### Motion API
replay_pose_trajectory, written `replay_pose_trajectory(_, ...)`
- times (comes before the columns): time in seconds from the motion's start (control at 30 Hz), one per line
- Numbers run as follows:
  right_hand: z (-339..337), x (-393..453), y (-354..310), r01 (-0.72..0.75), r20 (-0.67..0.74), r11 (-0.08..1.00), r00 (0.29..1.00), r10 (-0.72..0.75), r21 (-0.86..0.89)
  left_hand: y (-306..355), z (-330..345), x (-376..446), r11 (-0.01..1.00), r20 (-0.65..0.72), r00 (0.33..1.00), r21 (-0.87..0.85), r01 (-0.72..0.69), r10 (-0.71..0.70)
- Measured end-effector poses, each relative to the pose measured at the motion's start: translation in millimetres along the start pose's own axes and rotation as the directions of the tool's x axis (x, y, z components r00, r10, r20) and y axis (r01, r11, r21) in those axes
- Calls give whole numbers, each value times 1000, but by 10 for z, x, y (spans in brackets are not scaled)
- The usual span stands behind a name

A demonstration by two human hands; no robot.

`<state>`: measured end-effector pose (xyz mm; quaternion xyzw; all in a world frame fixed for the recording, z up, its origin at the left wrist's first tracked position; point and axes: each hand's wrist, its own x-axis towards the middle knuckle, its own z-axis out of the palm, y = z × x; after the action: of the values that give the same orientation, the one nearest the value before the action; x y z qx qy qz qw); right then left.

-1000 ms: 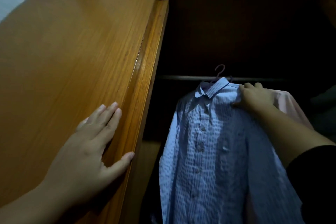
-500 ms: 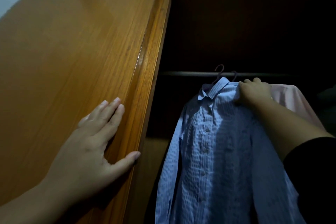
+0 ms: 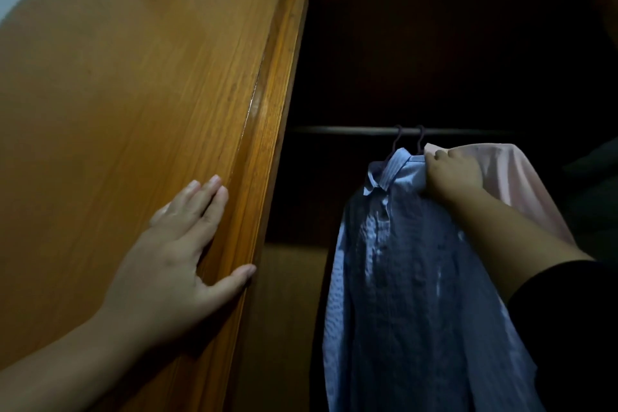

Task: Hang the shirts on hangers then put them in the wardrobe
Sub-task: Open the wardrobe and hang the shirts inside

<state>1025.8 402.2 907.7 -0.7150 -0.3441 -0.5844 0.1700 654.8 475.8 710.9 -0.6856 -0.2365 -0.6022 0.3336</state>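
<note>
Presently, the hanging step is judged to be in hand, close to its end. Wardrobe: opened, dark inside; a rail is run across it under the top edge. Door: wooden, swung out at the left; the left hand is laid flat on it near its inner edge, fingers straight and together, thumb spread to the door's edge, nothing held. Blue shirt: striped, buttoned, carried on a hanger whose hook is seen at the rail; whether it is fully seated cannot be told. Pink shirt: just behind the blue one, on a second hanger, hook likewise at the rail. Right hand: fingers curled over the shoulder of the blue shirt beside the collar, cloth gripped; the pink shirt is touched by the fingertips. Next move, as judged: both hooks are to be confirmed over the rail, the grip released gently so that neither shirt is dragged off, the arm drawn out; any remaining shirts are not in view.
</note>
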Motion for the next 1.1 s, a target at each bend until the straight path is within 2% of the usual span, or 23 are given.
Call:
replay_pose_trajectory(0.07,41,-47,-3,4,4,999,1000,-4,51,-17,26,-12,998,3,1000,53,-17,17)
replay_pose_trajectory(0.23,-13,-387,-86,38,-13,994,999,-37,105,47,-45,10,1000,91,996,24,19,-21)
replay_pose_trajectory(0.53,-382,-1477,-502,32,134,957,988,-73,289,204,-366,-40,996,348,934,24,80,-83)
replay_pose_trajectory(0.8,-958,-2269,-989,98,205,866,953,-224,490,234,-889,-466,991,595,793,99,90,-131)
replay_pose_trajectory(1.0,-1343,-2852,-1508,159,226,747,895,-385,645,242,-1252,-851,959,665,693,230,164,-278)
replay_pose_trajectory(1.1,-1460,-3086,-1738,173,219,683,867,-447,710,204,-1400,-1035,932,705,615,323,165,-353)
